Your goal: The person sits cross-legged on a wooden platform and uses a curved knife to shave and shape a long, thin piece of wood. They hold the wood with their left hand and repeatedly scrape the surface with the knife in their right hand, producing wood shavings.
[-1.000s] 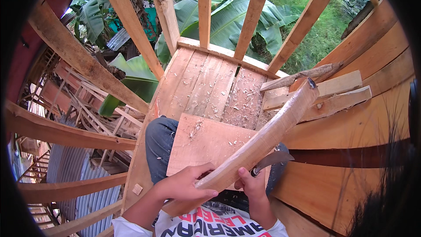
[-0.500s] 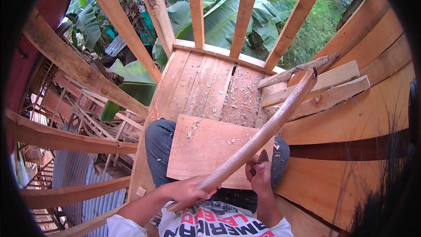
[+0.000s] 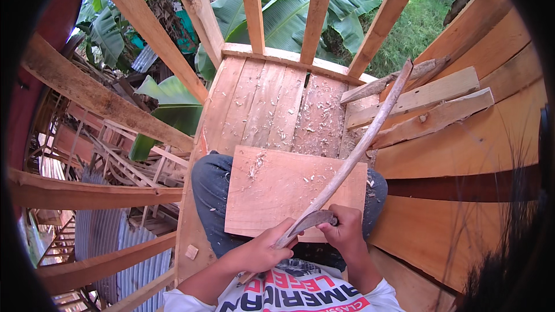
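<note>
My left hand (image 3: 261, 252) is wrapped round the lower end of a long, slightly bent wooden stick (image 3: 359, 147), which slants up and away to the right. In my right hand (image 3: 347, 228) is a knife with a curved blade (image 3: 309, 220). The blade lies across the stick just beyond my left fingers and seems to touch it; most of its handle is hidden in my fist. Under the stick, a flat square board (image 3: 276, 190) rests across my crossed legs, with pale wood shavings (image 3: 256, 166) scattered on it.
Plank flooring (image 3: 240, 104) strewn with shavings extends ahead to a low edge beam. Slanted wooden posts (image 3: 317, 14) stand round it, with banana leaves beyond. Rough wood pieces (image 3: 430, 117) lie at the right by a plank wall (image 3: 457, 144). Corrugated metal sheets (image 3: 139, 266) show below left.
My right hand has brought the knife from right of the stick onto it, near my left hand. The stick has turned, and its far end has shifted slightly left and away.
</note>
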Motion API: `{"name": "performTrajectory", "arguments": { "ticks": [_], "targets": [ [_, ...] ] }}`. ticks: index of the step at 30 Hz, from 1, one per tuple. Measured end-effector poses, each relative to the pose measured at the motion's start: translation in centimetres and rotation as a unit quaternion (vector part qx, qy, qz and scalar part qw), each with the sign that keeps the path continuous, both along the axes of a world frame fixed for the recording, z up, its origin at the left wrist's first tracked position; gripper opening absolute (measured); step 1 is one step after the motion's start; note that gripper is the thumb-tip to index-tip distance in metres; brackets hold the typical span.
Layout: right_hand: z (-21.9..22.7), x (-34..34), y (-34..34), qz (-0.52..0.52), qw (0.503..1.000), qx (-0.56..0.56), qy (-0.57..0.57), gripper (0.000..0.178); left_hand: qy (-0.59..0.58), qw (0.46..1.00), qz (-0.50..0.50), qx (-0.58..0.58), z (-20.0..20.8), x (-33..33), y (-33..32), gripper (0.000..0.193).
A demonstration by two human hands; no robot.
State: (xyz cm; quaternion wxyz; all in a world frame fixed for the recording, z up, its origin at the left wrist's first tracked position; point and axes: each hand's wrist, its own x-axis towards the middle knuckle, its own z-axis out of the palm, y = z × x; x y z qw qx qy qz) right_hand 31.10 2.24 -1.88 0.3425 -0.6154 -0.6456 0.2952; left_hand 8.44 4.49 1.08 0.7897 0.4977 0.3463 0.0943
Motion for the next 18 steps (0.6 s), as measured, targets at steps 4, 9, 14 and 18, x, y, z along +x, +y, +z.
{"name": "performTrajectory", "arguments": {
  "ticks": [4,9,14,18],
  "targets": [
    [-0.5,0.3,0.8,-0.026,0.996,0.059,-0.054,0.078,-0.013,1.000,0.009,-0.022,0.4,0.2,0.0,0.047],
    [-0.8,1.2,1.6,-0.031,0.986,0.084,-0.138,0.070,0.020,1.000,0.000,0.011,0.0,-0.6,-0.2,0.047],
    [-0.3,1.4,2.1,-0.047,0.982,0.091,-0.158,0.071,0.026,1.000,-0.002,0.003,1.2,-0.7,0.4,0.047],
    [-1.3,1.7,2.7,-0.124,0.985,0.094,-0.072,0.080,0.022,1.000,-0.001,-0.006,1.1,-1.0,0.5,0.049]
  ]
}}
